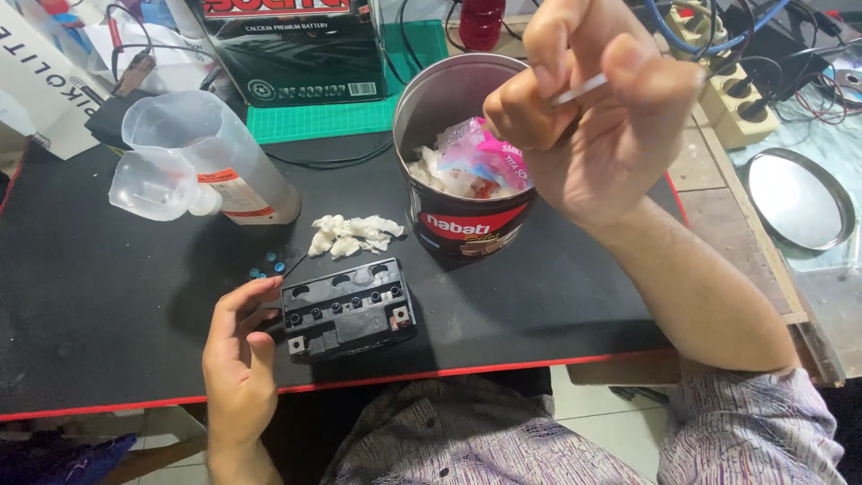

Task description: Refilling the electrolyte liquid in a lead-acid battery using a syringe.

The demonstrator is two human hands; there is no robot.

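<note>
Left hand [238,355], fingers loose, touching small black plastic battery [348,308] on black mat [108,305]; right hand [597,117] pinching thin white stick [580,89] above round metal tin [462,153].

black battery [348,310], red-banded tin [467,224], green mat [359,117]

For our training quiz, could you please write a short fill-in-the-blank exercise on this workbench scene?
1. The left hand touches the small black ____.
2. The right hand pinches a thin ____ stick.
3. The round tin holds crumpled ____.
4. The clear bottle lies on the ____ mat.

Missing words: battery; white; wrappers; black
</note>
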